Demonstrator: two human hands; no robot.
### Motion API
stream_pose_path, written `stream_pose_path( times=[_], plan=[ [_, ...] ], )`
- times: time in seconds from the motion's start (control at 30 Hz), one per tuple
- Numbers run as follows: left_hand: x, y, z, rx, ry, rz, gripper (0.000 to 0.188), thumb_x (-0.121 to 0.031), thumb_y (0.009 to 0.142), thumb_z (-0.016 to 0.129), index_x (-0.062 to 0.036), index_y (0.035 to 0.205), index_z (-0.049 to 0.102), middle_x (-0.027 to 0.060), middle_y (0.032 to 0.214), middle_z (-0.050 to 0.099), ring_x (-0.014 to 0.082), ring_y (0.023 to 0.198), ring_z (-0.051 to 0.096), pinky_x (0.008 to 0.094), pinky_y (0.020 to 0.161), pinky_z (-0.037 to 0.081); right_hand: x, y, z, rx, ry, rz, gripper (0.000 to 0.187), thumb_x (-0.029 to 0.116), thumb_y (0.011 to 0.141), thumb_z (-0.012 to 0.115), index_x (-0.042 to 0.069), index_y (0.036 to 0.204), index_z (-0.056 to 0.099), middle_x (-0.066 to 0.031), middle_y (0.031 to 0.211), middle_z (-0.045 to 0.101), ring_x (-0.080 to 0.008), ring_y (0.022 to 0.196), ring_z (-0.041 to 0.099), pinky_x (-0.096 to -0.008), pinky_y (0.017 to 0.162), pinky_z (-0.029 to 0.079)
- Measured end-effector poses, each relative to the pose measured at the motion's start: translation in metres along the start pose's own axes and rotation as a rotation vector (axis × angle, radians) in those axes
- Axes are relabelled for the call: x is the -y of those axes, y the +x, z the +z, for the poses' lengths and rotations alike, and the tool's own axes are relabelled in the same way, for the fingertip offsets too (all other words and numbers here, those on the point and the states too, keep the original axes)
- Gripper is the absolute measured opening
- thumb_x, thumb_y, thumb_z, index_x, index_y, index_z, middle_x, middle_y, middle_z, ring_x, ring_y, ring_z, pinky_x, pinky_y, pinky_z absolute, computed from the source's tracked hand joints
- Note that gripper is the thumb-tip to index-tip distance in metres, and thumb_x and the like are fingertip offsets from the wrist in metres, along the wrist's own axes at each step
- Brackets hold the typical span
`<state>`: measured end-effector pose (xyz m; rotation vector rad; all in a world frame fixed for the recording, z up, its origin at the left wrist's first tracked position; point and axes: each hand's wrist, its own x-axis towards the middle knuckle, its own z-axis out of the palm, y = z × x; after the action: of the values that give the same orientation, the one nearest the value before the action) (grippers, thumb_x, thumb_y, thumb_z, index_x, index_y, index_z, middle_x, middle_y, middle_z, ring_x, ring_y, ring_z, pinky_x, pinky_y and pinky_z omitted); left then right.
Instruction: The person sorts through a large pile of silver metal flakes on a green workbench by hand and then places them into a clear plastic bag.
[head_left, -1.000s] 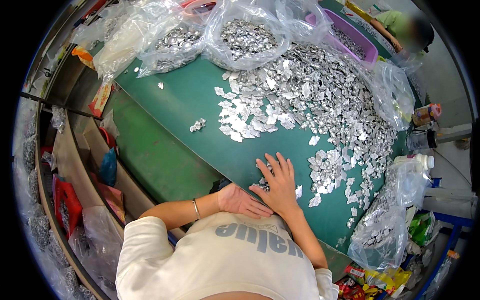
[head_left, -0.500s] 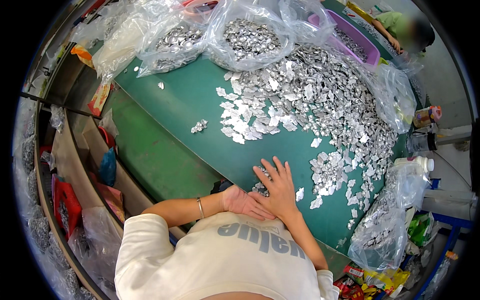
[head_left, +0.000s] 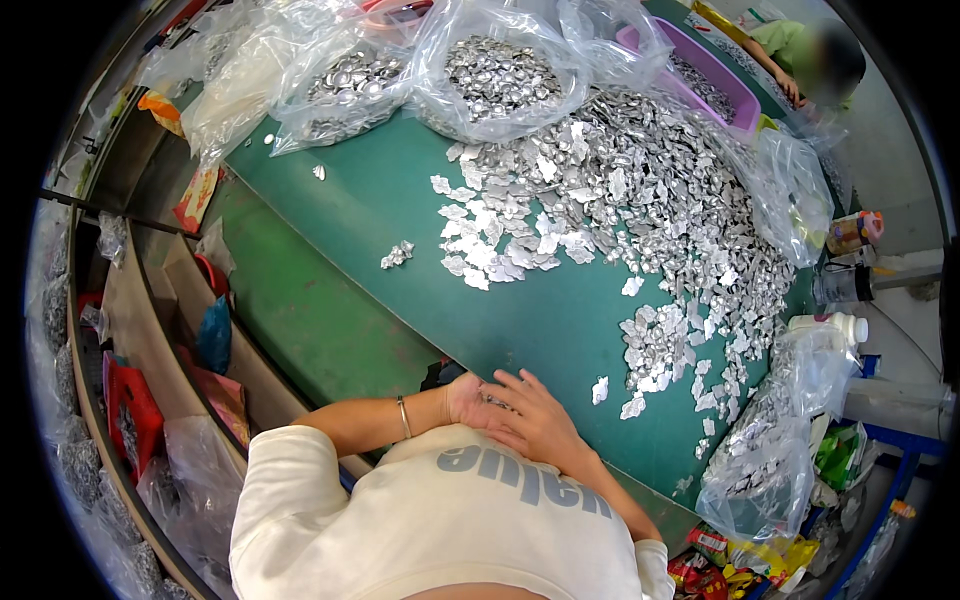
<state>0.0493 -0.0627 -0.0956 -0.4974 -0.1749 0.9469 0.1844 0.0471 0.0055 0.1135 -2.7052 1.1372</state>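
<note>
At the near edge of the green table (head_left: 480, 325), my left hand (head_left: 466, 402) is turned palm up, its fingers partly covered by my right hand (head_left: 535, 420). The right hand's fingers stretch toward the left palm. A few small silvery metal pieces (head_left: 497, 403) show between the two hands; how many lie beneath is hidden. A large heap of flat, wavy-edged metal pieces (head_left: 640, 190) covers the far right of the table. One loose piece (head_left: 600, 390) lies just right of my right hand, and a small cluster of pieces (head_left: 397, 255) sits further left.
Clear plastic bags of metal parts (head_left: 500, 85) stand along the far edge, beside a purple bin (head_left: 742, 105). Another filled bag (head_left: 765, 450) slumps at the right near a white bottle (head_left: 850, 327). A person in green (head_left: 785, 50) works at far right. Shelving (head_left: 125, 300) runs along the left.
My right hand has drawn left and nearer, onto my left hand. The metal pieces that lay under its fingers on the table are now at the edge between both hands.
</note>
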Motion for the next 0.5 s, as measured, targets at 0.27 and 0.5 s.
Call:
stream_pose_path(
  times=[0.27,0.5],
  plan=[
    [0.001,0.004,-0.006,-0.601,0.268,0.099,0.037,-0.033,0.093,0.042,0.0011,0.098,0.057,0.0160,0.096,0.063,0.0249,0.090,0.062,0.0395,0.079,0.052,-0.001,-0.005,0.016,-0.013,0.165,-0.179,0.030,0.005,0.079,0.054,0.003,0.108,0.060,-0.0108,0.115,0.058,-0.0282,0.112,0.053,-0.0421,0.098,0.040],
    [-0.002,-0.004,-0.021,-0.533,0.310,0.061,0.021,-0.020,0.088,0.050,-0.0001,0.090,0.059,0.0130,0.087,0.064,0.0221,0.079,0.064,0.0342,0.066,0.055,0.008,0.005,0.009,-0.156,0.338,-0.086,0.028,-0.006,0.077,0.055,-0.002,0.104,0.060,-0.0140,0.101,0.064,-0.0310,0.094,0.061,-0.0388,0.084,0.048]
  ],
)
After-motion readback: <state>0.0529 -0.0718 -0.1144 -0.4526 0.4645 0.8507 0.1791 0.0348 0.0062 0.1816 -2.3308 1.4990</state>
